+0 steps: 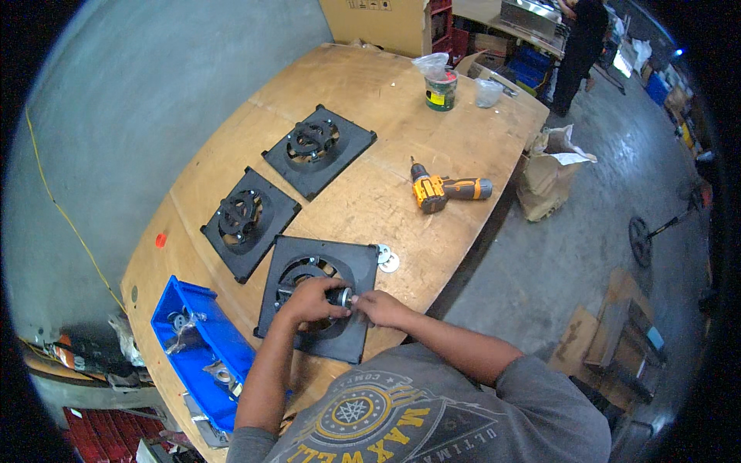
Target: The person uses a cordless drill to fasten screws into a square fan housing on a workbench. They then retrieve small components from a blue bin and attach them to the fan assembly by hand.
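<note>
A black square plate (272, 301) with a round, slotted middle lies in front of me. Over its middle, my left hand (312, 301) grips a small round black part with a silver disc (346, 298) on its end. The fingers of my right hand (380, 309) are pinched together against the face of that disc. Whatever they hold, if anything, is too small to make out. Two flat metal discs (390, 262) lie at the plate's right edge. Two similar black plates, one at the left (251, 224) and one farther back (340, 143), each carry a black ring-shaped fitting.
A yellow and black cordless drill (432, 191) lies toward the table's right edge. On the left stands a blue bin (202, 339) with metal parts and plastic bags. A green tub (441, 91) sits at the back; beyond the table are a paper sack (549, 181) and another person (580, 54).
</note>
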Tool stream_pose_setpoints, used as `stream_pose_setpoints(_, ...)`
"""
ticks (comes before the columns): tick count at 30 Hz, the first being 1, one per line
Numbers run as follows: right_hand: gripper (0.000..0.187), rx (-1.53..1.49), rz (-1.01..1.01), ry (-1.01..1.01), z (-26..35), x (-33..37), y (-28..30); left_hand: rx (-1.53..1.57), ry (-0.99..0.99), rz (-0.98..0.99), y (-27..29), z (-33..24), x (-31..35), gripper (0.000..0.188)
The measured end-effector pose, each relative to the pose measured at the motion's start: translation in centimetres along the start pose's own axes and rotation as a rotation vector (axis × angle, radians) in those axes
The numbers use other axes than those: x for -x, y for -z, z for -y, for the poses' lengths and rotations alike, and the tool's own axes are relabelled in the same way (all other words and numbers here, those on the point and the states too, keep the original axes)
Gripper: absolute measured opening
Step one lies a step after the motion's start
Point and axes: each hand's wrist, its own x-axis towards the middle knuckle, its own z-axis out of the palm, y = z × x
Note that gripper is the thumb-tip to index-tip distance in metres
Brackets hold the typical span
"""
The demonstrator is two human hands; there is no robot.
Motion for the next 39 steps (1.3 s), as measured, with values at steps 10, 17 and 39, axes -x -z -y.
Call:
stream_pose_setpoints(10,0.040,-0.363,0.077,-0.214,-1.2,-1.2,-0.5,-0.023,0.018,0.028,0.1,-0.3,-0.1,0.064)
stream_pose_setpoints(17,0.046,0.411,-0.386,0.332,-2.7,-0.4,-2.0,-0.033,0.029,0.042,0.1,-0.1,-0.2,0.065)
stream_pose_setpoints(39,0.045,0.463,-0.353,0.270,-1.7,0.1,-1.7,0.038,0.040,0.045,0.4,-0.6,-0.3,0.067)
